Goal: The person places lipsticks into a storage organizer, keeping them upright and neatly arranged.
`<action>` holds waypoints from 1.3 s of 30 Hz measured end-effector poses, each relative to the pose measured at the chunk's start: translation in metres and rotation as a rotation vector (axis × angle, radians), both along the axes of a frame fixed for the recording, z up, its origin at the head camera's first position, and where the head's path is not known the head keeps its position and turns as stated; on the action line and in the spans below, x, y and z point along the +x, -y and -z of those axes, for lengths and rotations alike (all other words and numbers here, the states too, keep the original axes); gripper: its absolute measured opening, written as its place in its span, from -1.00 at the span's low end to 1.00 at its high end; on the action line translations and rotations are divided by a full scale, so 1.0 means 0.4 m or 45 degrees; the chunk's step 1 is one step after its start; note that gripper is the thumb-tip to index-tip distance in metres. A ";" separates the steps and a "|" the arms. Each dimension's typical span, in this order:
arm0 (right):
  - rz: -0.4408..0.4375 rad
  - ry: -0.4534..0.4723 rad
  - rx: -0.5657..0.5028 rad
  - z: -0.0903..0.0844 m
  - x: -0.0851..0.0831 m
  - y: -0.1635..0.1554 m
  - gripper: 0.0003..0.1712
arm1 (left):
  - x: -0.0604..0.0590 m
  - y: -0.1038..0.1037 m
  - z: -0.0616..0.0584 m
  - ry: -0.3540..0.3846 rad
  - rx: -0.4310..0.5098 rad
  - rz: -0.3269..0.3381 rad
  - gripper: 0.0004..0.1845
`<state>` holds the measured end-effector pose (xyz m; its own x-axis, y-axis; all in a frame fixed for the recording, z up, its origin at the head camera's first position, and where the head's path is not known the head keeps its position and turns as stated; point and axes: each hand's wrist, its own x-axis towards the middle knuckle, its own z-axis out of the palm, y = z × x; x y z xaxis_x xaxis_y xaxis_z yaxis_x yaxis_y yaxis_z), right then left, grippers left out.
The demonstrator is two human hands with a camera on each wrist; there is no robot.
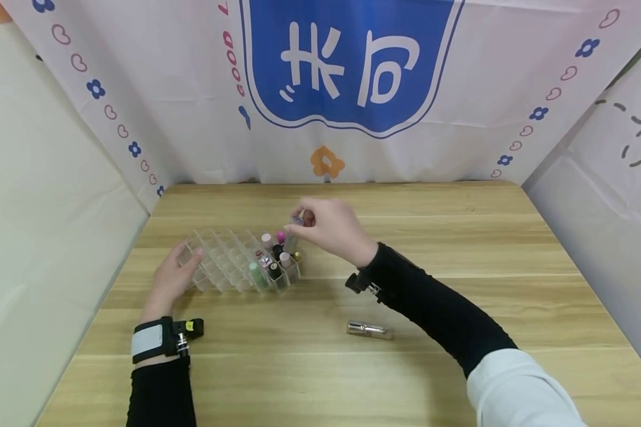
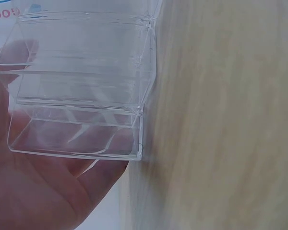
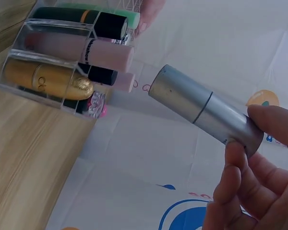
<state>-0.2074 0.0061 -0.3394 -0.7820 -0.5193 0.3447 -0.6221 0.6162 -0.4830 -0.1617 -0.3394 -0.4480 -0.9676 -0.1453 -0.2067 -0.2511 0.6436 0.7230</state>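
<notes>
A clear lipstick organizer [image 1: 219,264] with slanted compartments stands on the table. My left hand [image 1: 172,274] grips its left end, thumb on the near side and fingers behind. In the left wrist view, the compartments at that end [image 2: 81,86] hold nothing. My right hand [image 1: 333,230] pinches a silver lipstick tube [image 3: 201,109] by one end, over the organizer's right end. Its other end points toward the filled compartments, apart from them in the right wrist view. A gold lipstick [image 3: 48,81], a pale pink tube [image 3: 81,50] and several others fill that right end.
Another lipstick [image 1: 368,330], silver and clear, lies on the wooden table [image 1: 278,379] in front of my right forearm. A printed white cloth [image 1: 192,118] hangs along the table's back edge, with pale sheets at both sides.
</notes>
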 end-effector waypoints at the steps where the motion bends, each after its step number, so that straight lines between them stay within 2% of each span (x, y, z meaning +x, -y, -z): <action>1: -0.005 -0.003 -0.001 0.000 -0.001 0.008 -0.77 | 0.000 0.000 0.000 -0.007 -0.003 -0.001 -0.12; 13: -0.027 0.044 0.021 0.003 -0.007 0.088 -0.74 | -0.001 -0.002 -0.009 -0.056 -0.026 0.009 -0.26; 19: -0.033 0.111 0.049 0.015 -0.006 0.119 -0.73 | 0.000 -0.001 -0.006 -0.059 -0.015 0.000 -0.33; 30: -0.054 0.133 0.099 0.052 -0.001 0.162 -0.73 | 0.006 0.000 -0.001 -0.084 0.010 0.001 -0.36; 39: -0.025 0.147 0.131 0.069 0.000 0.193 -0.73 | 0.006 0.001 0.001 -0.089 0.010 -0.004 -0.36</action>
